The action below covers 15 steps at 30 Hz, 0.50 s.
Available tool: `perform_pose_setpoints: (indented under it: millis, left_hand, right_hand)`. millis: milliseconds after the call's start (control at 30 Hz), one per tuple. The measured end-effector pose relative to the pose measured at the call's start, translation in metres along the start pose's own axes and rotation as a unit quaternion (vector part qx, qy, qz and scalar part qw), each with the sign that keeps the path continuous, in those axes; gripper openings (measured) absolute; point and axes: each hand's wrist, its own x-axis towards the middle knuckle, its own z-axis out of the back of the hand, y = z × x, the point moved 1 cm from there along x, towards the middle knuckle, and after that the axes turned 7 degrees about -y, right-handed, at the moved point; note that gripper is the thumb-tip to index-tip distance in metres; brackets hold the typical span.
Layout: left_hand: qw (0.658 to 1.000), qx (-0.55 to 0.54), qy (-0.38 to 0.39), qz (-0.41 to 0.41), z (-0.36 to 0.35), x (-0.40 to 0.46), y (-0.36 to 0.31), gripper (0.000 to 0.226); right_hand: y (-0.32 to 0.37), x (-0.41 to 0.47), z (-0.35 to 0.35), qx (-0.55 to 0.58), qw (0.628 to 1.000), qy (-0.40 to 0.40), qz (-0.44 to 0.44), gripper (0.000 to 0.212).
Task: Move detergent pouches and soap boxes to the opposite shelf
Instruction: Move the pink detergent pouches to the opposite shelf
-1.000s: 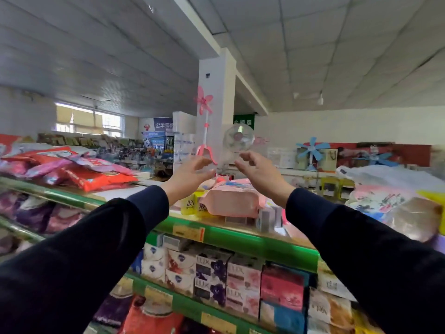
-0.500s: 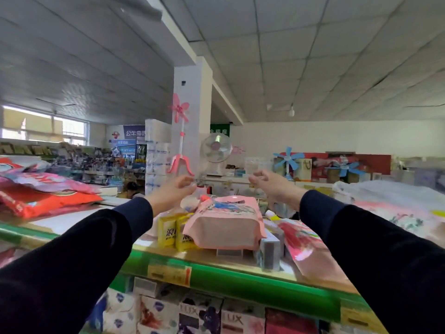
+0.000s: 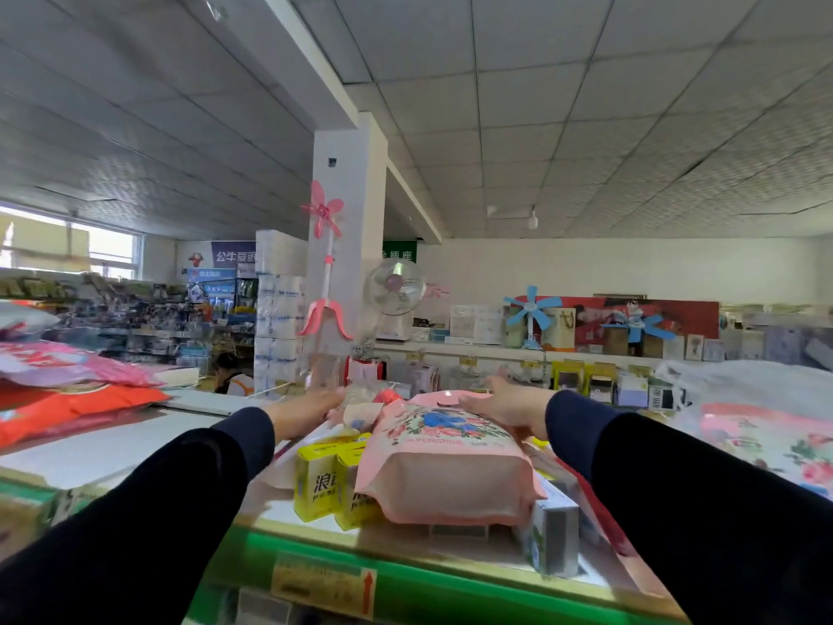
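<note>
Both arms in dark sleeves reach over the top shelf (image 3: 405, 575) with its green front edge. Pink floral detergent pouch (image 3: 444, 466) lies flat on top of soap boxes, yellow soap boxes (image 3: 336, 482) poking out at its left, a grey box (image 3: 552, 534) at its right. Left hand (image 3: 306, 412) just beyond the yellow boxes, fingers extended and relaxed, holding nothing. Right hand (image 3: 505, 406) at the pouch's far top edge, fingers straight; contact unclear. Red and pink pouches (image 3: 67, 399) stacked far left, another floral pouch (image 3: 766, 444) right
</note>
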Motion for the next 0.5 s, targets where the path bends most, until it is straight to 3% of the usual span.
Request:
perform_pose_setpoints:
  millis: [133, 300, 367, 500]
  left_hand:
    - [0.992, -0.105, 0.026, 0.069, 0.003, 0.021, 0.021, 0.046]
    - [0.984, -0.117, 0.000, 0.132, 0.012, 0.038, 0.029, 0.044]
    - [0.981, -0.118, -0.037, 0.152, 0.017, 0.046, 0.033, 0.034]
    - [0.964, -0.183, -0.039, 0.189, 0.022, 0.055, 0.035, 0.004]
  right_hand:
    - [0.000, 0.007, -0.003, 0.116, 0.993, -0.023, -0.031, 0.093]
    - [0.002, 0.007, -0.004, 0.252, 0.960, -0.076, -0.092, 0.109]
    - [0.001, 0.010, -0.004, 0.309, 0.943, -0.074, -0.098, 0.112]
    - [0.001, 0.014, -0.001, 0.407, 0.904, -0.069, -0.111, 0.093]
